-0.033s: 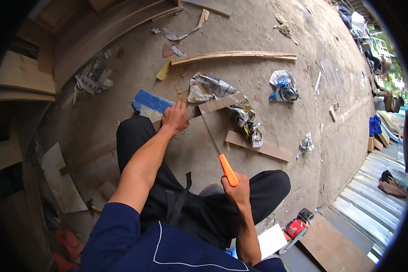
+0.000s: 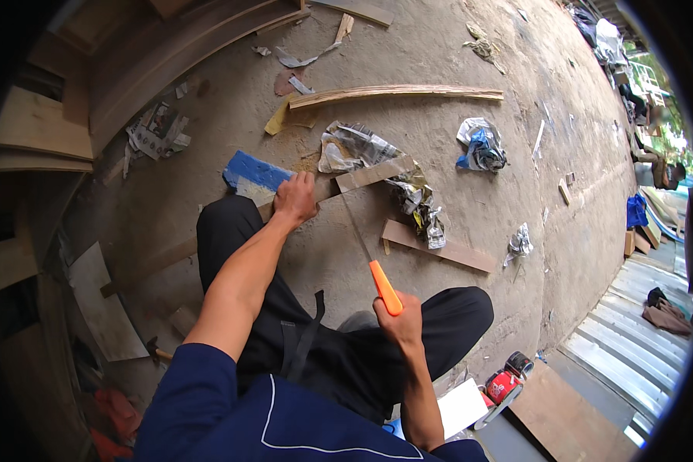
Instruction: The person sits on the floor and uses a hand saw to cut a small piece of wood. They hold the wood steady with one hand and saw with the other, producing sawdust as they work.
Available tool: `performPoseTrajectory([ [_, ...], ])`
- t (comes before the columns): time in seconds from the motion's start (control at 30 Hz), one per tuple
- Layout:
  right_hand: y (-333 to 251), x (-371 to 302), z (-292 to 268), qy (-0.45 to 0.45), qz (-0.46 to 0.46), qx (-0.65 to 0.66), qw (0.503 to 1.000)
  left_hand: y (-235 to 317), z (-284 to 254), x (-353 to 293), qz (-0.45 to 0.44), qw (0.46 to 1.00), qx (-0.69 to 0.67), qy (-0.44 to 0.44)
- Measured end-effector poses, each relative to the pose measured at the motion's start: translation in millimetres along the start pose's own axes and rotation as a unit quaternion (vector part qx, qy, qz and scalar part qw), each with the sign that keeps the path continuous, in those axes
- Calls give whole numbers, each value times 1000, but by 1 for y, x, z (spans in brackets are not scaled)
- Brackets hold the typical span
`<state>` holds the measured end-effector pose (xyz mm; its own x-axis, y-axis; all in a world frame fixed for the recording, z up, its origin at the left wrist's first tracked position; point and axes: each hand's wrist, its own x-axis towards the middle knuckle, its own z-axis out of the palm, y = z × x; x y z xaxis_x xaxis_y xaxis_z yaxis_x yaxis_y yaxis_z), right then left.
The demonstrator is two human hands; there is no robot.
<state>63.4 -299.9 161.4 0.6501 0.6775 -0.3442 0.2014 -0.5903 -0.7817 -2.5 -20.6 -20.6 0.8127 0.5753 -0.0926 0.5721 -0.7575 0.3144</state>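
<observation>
My right hand (image 2: 402,317) is wrapped round the orange handle of a handsaw (image 2: 385,286). The saw's thin blade slants up and away to the edge of a long wooden strip (image 2: 374,175), meeting it just right of my left hand. My left hand (image 2: 295,199) grips that strip, its fingers curled over the top. A blue-painted block (image 2: 258,171) lies against the strip, next to my left knuckles. Past the blade, the strip's far end lies over crumpled newspaper (image 2: 356,146). Sawdust (image 2: 306,164) is scattered beyond my left hand.
A short board (image 2: 439,246) lies right of the saw, and a long split stick (image 2: 396,95) lies farther off. Crumpled paper (image 2: 482,145) sits on the concrete floor. Wooden cabinets (image 2: 42,127) stand at left. A hammer (image 2: 159,351) and red tape roll (image 2: 503,386) are near me.
</observation>
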Motion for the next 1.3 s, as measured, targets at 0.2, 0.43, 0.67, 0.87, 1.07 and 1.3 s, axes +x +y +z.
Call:
performPoseTrajectory([
  [0.2, 2, 60, 30, 27, -17, -4, 999, 5, 2, 6, 10, 1000, -9, 15],
  [0.43, -5, 23, 34, 21, 45, 41, 998, 16, -4, -13, 68, 997, 21, -36],
  [0.67, -16, 35, 41, 53, 26, 13, 998, 13, 3, -6, 29, 999, -11, -9],
  [0.87, -20, -31, -11, 13, 78, 23, 997, 8, 4, -10, 23, 1000, -14, 5],
  [1.07, 10, 51, 42, 51, -7, -5, 999, 12, 10, -3, 27, 999, -20, 0],
  [1.3, -9, -27, 6, 37, 16, 12, 999, 10, 2, -2, -4, 1000, -13, -10],
])
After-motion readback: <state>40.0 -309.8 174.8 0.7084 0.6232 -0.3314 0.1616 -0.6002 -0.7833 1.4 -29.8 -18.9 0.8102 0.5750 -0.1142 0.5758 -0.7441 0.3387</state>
